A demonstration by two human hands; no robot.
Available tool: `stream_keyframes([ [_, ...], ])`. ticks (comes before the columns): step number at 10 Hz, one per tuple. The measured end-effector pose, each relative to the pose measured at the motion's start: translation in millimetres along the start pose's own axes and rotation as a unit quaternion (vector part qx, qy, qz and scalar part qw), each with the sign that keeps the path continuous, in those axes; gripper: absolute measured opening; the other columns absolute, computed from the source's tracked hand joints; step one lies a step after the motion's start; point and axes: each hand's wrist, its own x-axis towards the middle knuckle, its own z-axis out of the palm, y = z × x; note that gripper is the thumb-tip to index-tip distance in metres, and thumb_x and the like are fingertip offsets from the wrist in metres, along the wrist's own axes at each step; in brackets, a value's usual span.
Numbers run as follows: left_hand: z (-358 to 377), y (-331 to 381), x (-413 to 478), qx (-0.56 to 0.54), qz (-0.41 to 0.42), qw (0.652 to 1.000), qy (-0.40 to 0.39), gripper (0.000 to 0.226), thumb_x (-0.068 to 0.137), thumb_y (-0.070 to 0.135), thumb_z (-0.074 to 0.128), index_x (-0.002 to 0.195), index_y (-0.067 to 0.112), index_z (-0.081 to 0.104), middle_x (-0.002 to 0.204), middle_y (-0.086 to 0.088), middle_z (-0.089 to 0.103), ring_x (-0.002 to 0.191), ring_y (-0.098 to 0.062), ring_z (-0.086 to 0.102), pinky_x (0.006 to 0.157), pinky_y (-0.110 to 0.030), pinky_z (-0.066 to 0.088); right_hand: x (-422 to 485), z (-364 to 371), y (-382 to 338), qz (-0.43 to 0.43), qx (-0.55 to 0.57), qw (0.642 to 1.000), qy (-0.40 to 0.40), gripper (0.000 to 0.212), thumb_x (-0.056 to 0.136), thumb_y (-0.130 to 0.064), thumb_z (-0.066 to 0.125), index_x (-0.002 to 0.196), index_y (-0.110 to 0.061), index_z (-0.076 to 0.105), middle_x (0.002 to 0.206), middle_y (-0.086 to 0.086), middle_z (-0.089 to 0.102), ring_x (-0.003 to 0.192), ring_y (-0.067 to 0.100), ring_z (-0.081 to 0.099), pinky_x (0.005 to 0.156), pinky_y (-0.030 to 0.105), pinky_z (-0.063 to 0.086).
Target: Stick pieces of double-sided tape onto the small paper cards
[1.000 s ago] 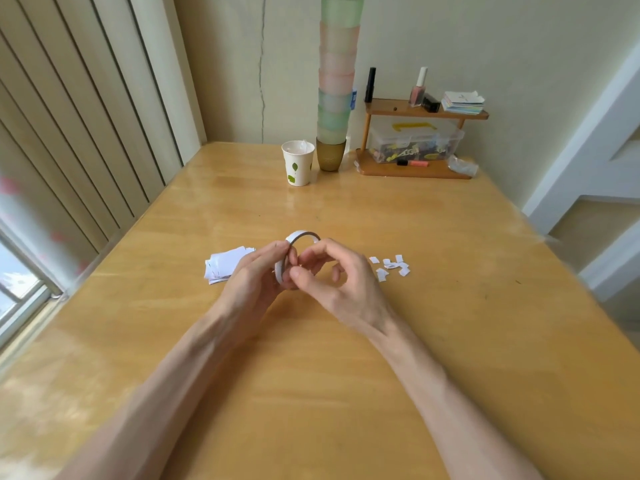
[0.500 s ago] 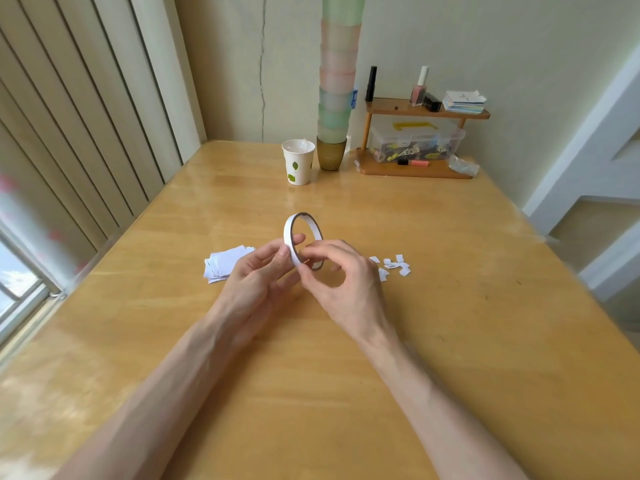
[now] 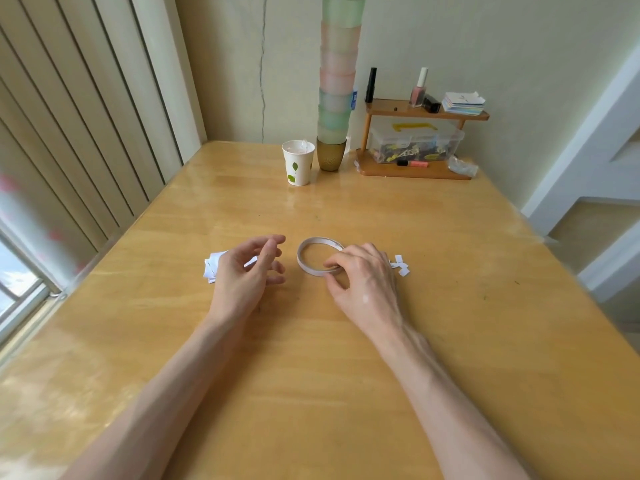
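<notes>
A white roll of double-sided tape (image 3: pixel 320 240) lies flat on the wooden table (image 3: pixel 311 368). My right hand (image 3: pixel 363 278) pinches the roll's near right rim between thumb and fingertips. My left hand (image 3: pixel 242 275) hovers with relaxed fingers just left of the roll and holds nothing. It partly covers a loose pile of small white paper cards (image 3: pixel 212 266). Several small white pieces (image 3: pixel 400 266) lie on the table just beyond my right hand, partly hidden by it.
At the table's far end stand a paper cup (image 3: pixel 298 162), a tall stack of pastel cups (image 3: pixel 337 81) and a small wooden shelf (image 3: pixel 415 169) holding a clear plastic box (image 3: pixel 415 140). Vertical blinds line the left side.
The tape roll went from held upright between both hands to lying flat on the table. My left hand let go and moved left over the cards; my right hand stayed on the roll.
</notes>
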Motion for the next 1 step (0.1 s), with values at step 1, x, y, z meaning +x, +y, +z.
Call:
stream_keyframes([
  [1,3.7,8.2,-3.9,-0.056,-0.010,0.998,-0.025,0.024,0.107,0.023,0.057,0.113,0.011,0.077,0.093,-0.004,0.063,0.073,-0.017,0.061,0.067,-0.027,0.059,1.8,-3.2,-0.5,0.001,0.032,0.999,0.021,0.016,0.082,-0.015,0.081,0.097,-0.021,0.078,0.090,-0.009,0.072,0.091,0.022,0.062,0.078,0.039,0.047],
])
